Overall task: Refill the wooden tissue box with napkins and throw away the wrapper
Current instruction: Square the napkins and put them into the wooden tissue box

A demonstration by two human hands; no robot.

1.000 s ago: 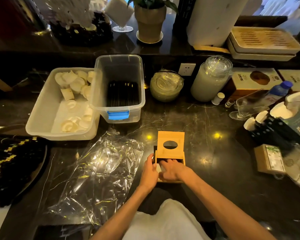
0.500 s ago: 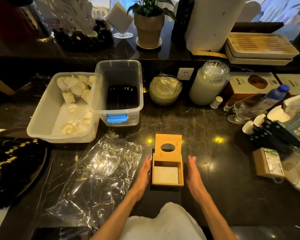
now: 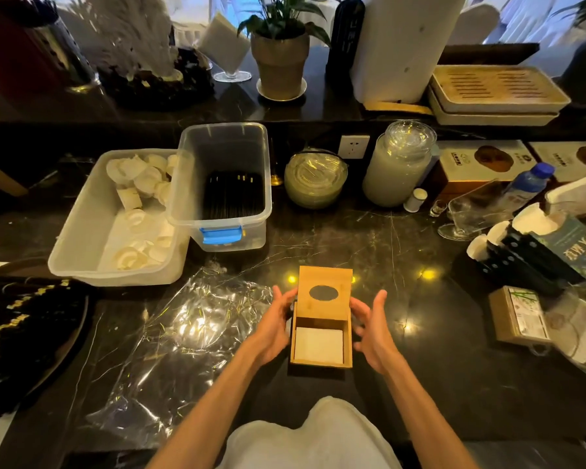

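Note:
The wooden tissue box (image 3: 320,362) stands on the dark marble counter in front of me. Its sliding lid (image 3: 325,289), with an oval hole, is pushed back halfway, and white napkins (image 3: 318,345) lie flat inside the uncovered part. My left hand (image 3: 276,324) is at the box's left side, fingers spread and reaching toward the lid's left edge. On the other side my right hand (image 3: 371,328) hovers with its fingers apart, just off the wood. A crumpled clear plastic wrapper (image 3: 180,353) lies flat on the counter to the left of the box.
Behind the wrapper stand a clear tub (image 3: 227,184) with a blue latch and a white bin (image 3: 115,218) of folded napkins. A dark tray (image 3: 24,326) lies far left. Glass jars (image 3: 398,164), a bottle, cups and small boxes (image 3: 518,316) crowd the right side.
A second ago both hands pressed the napkins down inside the box. They then drew out to its two sides, and have now slid forward along the sides toward the lid.

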